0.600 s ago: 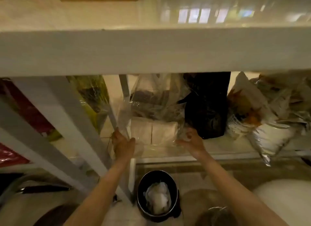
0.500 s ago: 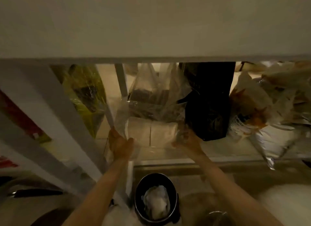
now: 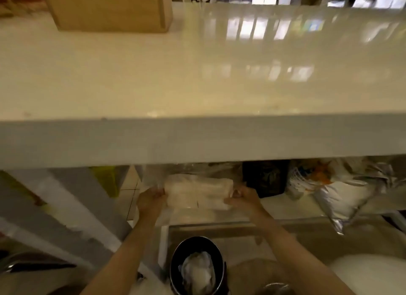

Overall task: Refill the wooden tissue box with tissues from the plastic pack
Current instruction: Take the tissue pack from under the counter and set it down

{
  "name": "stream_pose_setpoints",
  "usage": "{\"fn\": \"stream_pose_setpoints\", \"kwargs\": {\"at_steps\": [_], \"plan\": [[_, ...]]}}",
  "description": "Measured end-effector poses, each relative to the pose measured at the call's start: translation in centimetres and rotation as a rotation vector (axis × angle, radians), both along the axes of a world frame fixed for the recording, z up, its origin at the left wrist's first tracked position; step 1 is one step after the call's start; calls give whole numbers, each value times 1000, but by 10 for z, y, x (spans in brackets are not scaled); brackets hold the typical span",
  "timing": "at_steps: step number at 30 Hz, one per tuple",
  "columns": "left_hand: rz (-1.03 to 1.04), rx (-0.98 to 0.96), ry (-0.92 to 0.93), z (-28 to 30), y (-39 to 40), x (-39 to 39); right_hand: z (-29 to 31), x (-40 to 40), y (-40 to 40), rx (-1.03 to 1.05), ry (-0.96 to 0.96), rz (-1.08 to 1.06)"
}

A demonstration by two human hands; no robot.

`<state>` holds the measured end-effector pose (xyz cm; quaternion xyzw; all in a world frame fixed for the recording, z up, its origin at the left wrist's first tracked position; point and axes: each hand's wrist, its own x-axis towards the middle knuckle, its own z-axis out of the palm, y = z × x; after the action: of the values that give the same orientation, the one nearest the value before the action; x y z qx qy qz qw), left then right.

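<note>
A glossy cream worktop (image 3: 153,75) fills the upper view, with the wooden tissue box (image 3: 107,8) at its far left. Below its edge, over a lower shelf (image 3: 285,204), the left hand (image 3: 151,200) and right hand (image 3: 242,198) grasp the plastic tissue pack (image 3: 197,192) by its ends. A dark bin (image 3: 197,266) stands on the floor.

Glossy white surface (image 3: 153,79), black bin (image 3: 175,259) holding crumpled white waste below, black bag (image 3: 265,176) and silver bags (image 3: 342,198) on the shelf (image 3: 285,203)
</note>
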<state>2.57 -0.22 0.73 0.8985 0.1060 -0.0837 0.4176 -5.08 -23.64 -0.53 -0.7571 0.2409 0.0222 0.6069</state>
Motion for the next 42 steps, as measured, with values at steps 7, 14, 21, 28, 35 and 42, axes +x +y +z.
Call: {"fn": "stream_pose_setpoints", "kwargs": {"at_steps": [7, 14, 21, 28, 35, 42], "plan": [[-116, -158, 82, 56, 3, -51, 71, -68, -16, -29, 25, -41], [-328, -283, 34, 131, 23, -117, 155, -145, -21, -155, -2, 127], [-521, -290, -142, 231, 24, -160, 273, -194, -27, -285, -41, 182], [-601, -322, -450, 315, 27, -177, 378, -221, -36, -295, -102, 181], [-421, -638, -485, 390, 9, -135, 429, -176, -43, -152, -218, 91], [-329, -655, -333, 400, -28, -64, 431, -99, -69, -99, -180, 38]]}}
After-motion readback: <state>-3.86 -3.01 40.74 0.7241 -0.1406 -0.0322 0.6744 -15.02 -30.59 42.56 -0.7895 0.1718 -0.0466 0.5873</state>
